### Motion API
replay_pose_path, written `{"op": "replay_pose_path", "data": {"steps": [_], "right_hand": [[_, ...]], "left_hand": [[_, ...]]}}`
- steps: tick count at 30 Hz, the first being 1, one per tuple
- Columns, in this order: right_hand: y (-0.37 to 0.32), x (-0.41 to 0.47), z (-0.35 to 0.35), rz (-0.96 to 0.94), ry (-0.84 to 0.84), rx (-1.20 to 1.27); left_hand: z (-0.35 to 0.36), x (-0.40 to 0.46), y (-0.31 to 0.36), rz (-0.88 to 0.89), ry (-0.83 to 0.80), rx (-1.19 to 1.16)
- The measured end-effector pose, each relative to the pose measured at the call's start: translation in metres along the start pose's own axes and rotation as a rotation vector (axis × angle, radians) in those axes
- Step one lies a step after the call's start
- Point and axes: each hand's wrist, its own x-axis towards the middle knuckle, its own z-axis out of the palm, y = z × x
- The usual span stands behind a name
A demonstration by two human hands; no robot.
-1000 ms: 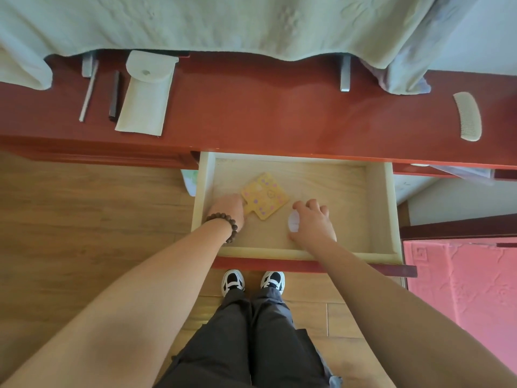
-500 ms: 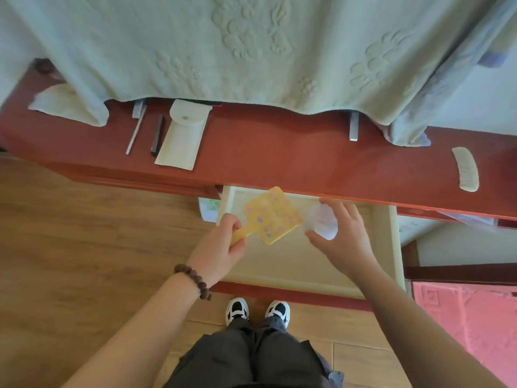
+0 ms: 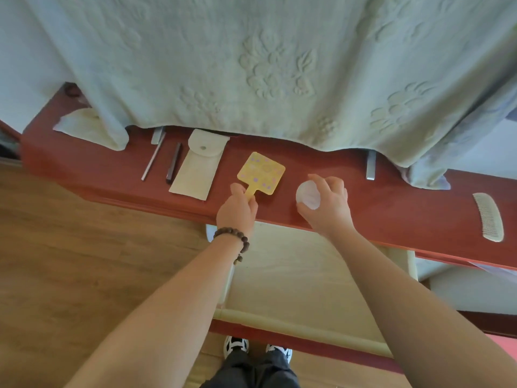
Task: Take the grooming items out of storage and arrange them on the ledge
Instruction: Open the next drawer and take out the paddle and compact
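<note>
A yellow hand mirror (image 3: 261, 173) with pale dots lies flat on the red wooden ledge (image 3: 391, 203). My left hand (image 3: 237, 210) pinches its short handle at the ledge's front edge. To the right, my right hand (image 3: 328, 203) grips a small round translucent white container (image 3: 307, 195) and holds it down on the ledge. The open drawer (image 3: 293, 278) below my arms shows a bare pale bottom.
On the ledge to the left lie a cream pouch (image 3: 197, 165), a dark stick (image 3: 173, 166), a thin metal stick (image 3: 152, 161) and a folded cloth (image 3: 78, 124). A pale comb (image 3: 489, 219) lies far right. A green quilt (image 3: 265, 65) hangs over the ledge's back.
Both hands have risen out of the drawer and moved forward to the ledge, bringing the mirror and the white container with them. Both items now rest on the ledge.
</note>
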Motion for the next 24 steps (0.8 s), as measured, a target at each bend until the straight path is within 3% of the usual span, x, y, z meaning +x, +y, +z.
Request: {"op": "replay_pose_path", "data": {"steps": [10, 19, 24], "right_hand": [[0.013, 0.036, 0.016, -0.008, 0.010, -0.165], [0.018, 0.027, 0.011, 0.039, -0.034, -0.065], [0.023, -0.020, 0.001, 0.049, 0.062, 0.000]], "left_hand": [[0.027, 0.043, 0.001, -0.015, 0.124, 0.282], [0.031, 0.036, 0.003, -0.004, 0.119, 0.202], [0.018, -0.010, 0.001, 0.101, 0.091, 0.085]]}}
